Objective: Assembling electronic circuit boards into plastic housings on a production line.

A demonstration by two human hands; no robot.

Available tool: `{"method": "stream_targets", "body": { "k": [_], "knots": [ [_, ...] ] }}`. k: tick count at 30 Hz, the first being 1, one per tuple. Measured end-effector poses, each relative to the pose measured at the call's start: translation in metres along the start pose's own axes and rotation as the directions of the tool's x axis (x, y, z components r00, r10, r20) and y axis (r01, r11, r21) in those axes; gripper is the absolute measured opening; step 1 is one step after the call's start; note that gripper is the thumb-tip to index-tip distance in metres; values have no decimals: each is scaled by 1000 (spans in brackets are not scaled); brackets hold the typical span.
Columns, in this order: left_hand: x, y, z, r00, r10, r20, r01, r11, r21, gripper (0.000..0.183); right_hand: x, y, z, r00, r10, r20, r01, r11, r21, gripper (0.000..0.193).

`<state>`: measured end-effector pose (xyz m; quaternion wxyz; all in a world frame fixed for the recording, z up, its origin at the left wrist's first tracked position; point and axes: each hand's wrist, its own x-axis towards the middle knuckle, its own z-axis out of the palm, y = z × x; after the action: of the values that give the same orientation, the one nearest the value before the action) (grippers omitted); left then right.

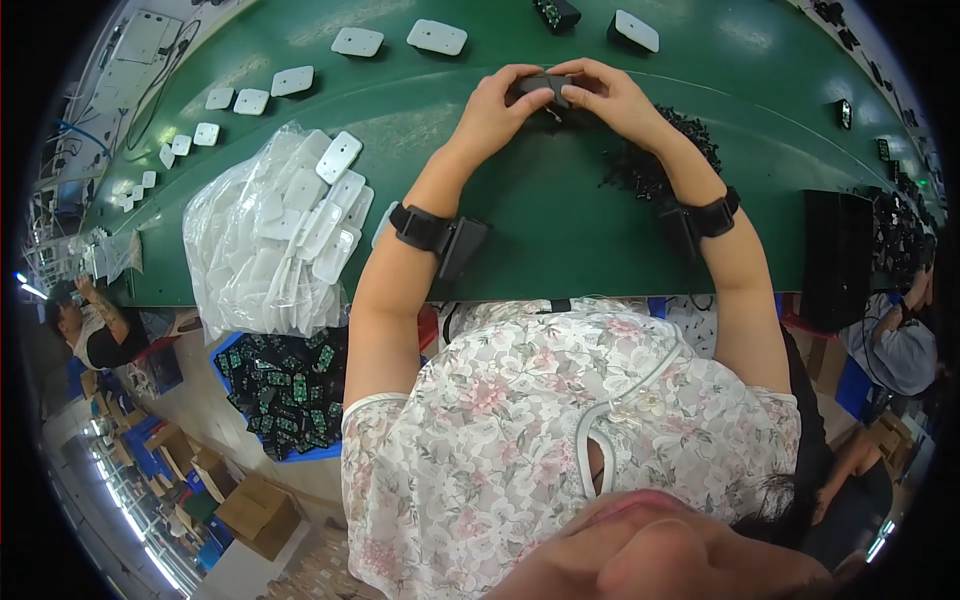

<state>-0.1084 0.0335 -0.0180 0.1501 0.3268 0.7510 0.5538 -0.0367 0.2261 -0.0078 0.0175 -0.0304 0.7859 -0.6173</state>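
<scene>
Both my hands are closed round a small black plastic housing (543, 86) above the far middle of the green table. My left hand (503, 103) grips its left side, the thumb lying across the top. From the other side, my right hand (616, 101) pinches it with thumb and fingers. A thin, pale bit shows just under the thumbs, too small to name. Beside my right forearm lies a pile of small black parts (690, 140). A clear plastic bag (225, 230) full of white covers lies left of my left arm, with several loose white covers (340, 157) at its mouth.
White covers (437, 37) stand spaced along the green table's (560, 240) far side. A black piece with a green board (556, 13) sits at the far edge. A blue bin (290, 395) of green circuit boards stands below left; a black box (837, 245) is at right. Other people sit at both sides.
</scene>
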Motion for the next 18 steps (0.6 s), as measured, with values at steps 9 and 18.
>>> {"method": "stream_targets", "body": {
  "k": [9, 18],
  "knots": [
    [-34, 15, -12, 981, -75, -176, 48, 987, -153, 22, -19, -28, 30, 979, 166, 118, -201, 868, 455, 35],
    [-67, 42, -10, 984, -170, -43, 126, 854, -505, 25, -43, -37, 60, 996, -10, -90, 39, 946, 321, 31]
  ]
}}
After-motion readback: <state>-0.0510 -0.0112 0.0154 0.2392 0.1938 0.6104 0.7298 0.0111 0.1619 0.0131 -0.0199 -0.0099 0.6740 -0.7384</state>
